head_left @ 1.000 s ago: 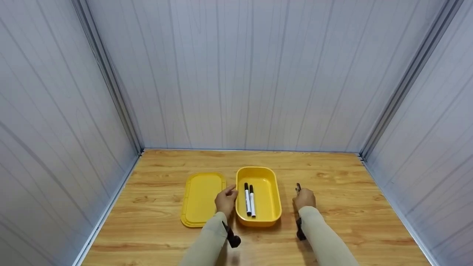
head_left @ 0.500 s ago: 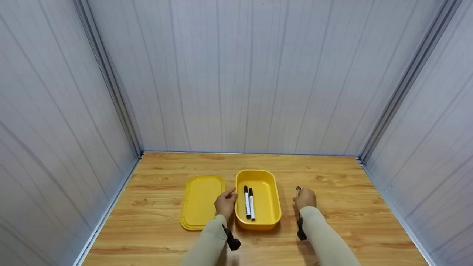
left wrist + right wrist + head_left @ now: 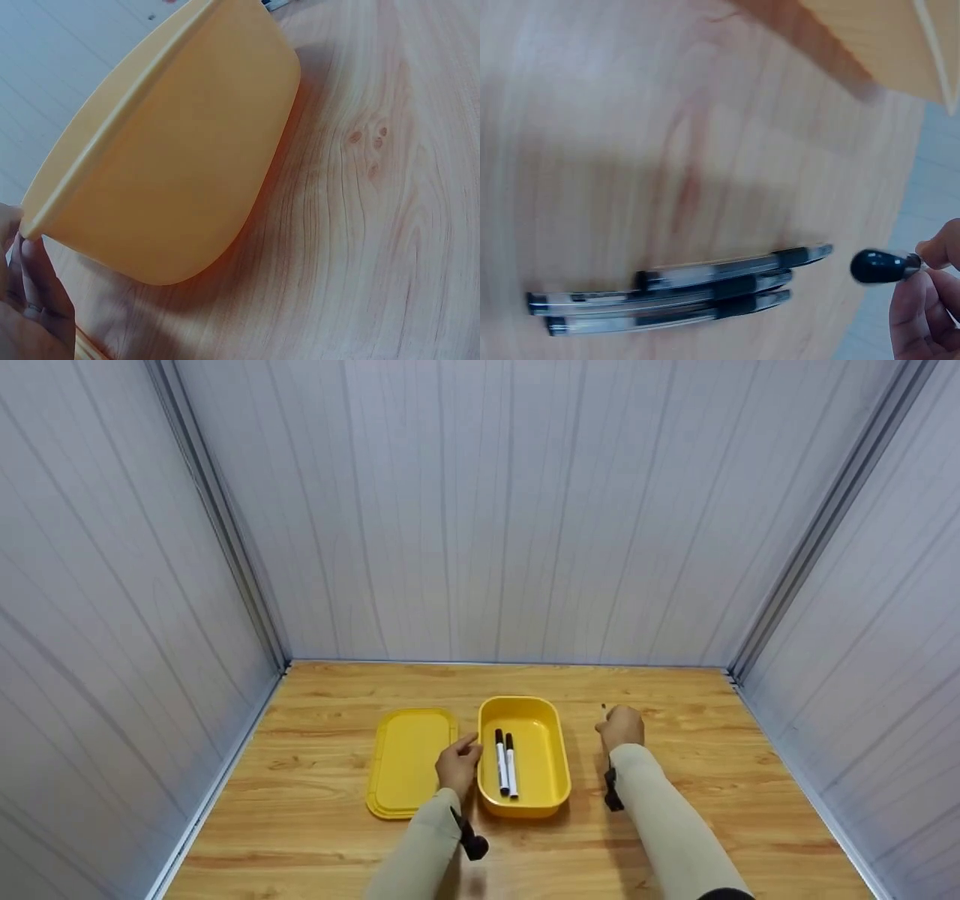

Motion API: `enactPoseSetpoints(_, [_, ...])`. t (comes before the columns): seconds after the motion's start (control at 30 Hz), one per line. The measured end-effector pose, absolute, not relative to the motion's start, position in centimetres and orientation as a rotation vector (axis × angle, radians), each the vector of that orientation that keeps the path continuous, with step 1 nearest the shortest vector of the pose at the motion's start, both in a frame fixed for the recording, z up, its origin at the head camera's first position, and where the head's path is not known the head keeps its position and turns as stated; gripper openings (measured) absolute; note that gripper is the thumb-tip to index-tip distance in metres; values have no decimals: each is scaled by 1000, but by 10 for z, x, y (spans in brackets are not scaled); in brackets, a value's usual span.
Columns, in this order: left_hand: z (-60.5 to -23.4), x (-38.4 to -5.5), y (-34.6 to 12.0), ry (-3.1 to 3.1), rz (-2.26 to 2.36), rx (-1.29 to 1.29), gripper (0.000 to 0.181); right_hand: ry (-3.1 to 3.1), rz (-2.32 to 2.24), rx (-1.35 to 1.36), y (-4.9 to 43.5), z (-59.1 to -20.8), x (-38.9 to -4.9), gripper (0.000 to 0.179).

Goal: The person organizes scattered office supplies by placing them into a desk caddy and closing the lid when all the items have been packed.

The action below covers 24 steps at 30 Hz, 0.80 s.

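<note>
A yellow plastic box (image 3: 556,780) sits on the wooden table, with two black-capped white markers (image 3: 507,765) lying side by side inside it. My left hand (image 3: 457,765) is at the box's left side; in the left wrist view its thumb and finger pinch the box rim (image 3: 112,124). My right hand (image 3: 624,727), to the right of the box, pinches a pen (image 3: 877,266) between thumb and fingers. Only the rounded black end of that pen shows well in the right wrist view. Several clear gel pens (image 3: 705,271) with black grips lie on the table near it.
The flat yellow lid (image 3: 409,765) lies left of the box, partly behind my left hand. Pale panel walls (image 3: 480,510) enclose the table (image 3: 322,840) at the back and on both sides.
My right hand has moved away from me, toward the back of the table, with the pen in its fingers. The left hand, box, markers and lid keep their places.
</note>
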<state>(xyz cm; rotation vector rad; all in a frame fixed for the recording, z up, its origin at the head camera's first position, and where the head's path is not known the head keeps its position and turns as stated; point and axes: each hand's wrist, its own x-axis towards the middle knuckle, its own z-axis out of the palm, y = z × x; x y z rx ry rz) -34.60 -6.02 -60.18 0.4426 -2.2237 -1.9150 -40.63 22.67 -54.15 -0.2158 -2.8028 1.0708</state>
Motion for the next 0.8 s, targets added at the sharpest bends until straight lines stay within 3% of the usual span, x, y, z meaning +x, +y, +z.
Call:
enactPoseSetpoints(0.13, [-601,-344,-60,-2225,-1920,441,32,-2799,1092,-186,220,-535,-409,44])
enactPoseSetpoints(0.27, [-601,-344,-60,-2228,-1921,440,33,-2789,1146,-149,212,-533,-407,6])
enactPoseSetpoints(0.37, [-602,-344,-60,-2228,-1898,437,32,-2776,1213,-123,204,-533,-403,31])
enactPoseSetpoints(0.8, [-602,-341,-57,-2231,-1840,433,30,-2696,1481,-151,166,-527,-390,22])
